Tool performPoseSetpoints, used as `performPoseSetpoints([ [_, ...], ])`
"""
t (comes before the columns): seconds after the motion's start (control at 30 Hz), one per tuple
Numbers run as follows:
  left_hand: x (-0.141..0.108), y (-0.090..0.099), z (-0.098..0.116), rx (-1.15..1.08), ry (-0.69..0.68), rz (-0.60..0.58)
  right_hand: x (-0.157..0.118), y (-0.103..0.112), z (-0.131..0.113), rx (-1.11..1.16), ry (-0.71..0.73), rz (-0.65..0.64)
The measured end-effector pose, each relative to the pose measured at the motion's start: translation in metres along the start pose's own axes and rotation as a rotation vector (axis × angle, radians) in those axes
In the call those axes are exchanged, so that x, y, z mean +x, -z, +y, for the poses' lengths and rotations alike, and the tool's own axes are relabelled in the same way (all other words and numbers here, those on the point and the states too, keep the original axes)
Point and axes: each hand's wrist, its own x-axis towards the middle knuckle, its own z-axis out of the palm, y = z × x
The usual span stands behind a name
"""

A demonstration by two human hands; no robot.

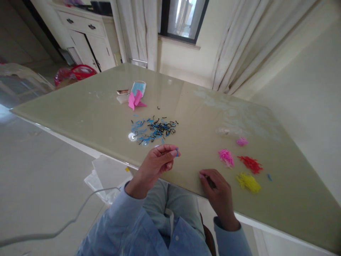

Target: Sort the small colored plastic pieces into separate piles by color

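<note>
Between thumb and forefinger, my left hand (160, 160) pinches a small blue rubber band (177, 152), held just above the near part of the table. Beyond it lies a loose pile of mixed black and blue rubber bands (160, 128). My right hand (218, 188) rests at the table's near edge with its fingers curled and closed; whatever is in them, if anything, is hidden. To its right are sorted heaps: pink rubber bands (226, 157), red rubber bands (250, 164) and yellow rubber bands (248, 182). A smaller pink-purple heap (242, 141) sits farther back.
A glossy table (191, 113) spans the view. Toward its far left lie a blue face mask (138, 88), a folded pink paper (135, 99) and a small packet (122, 92). One blue piece (269, 177) lies right of the heaps. A cable (71, 218) runs at lower left.
</note>
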Motion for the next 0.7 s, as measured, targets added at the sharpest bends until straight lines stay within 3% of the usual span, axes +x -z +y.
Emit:
performPoseSetpoints([
  [0.17,0.006,-0.017,-0.004,0.044,-0.012,-0.038,0.001,-0.001,-0.003,0.016,0.005,0.008],
  [0.27,0.014,-0.037,-0.008,0.118,-0.021,-0.081,0.001,-0.002,-0.006,0.006,-0.005,0.001],
  [0.37,0.026,-0.069,-0.015,0.25,-0.068,-0.182,0.0,-0.003,-0.008,-0.003,-0.029,-0.004],
  [0.53,0.055,-0.136,-0.041,0.568,-0.18,-0.472,-0.002,-0.008,-0.006,-0.106,-0.067,0.024],
  [0.7,0.088,-0.195,-0.082,1.053,-0.47,-0.747,-0.006,-0.012,-0.003,-0.255,-0.065,-0.038],
])
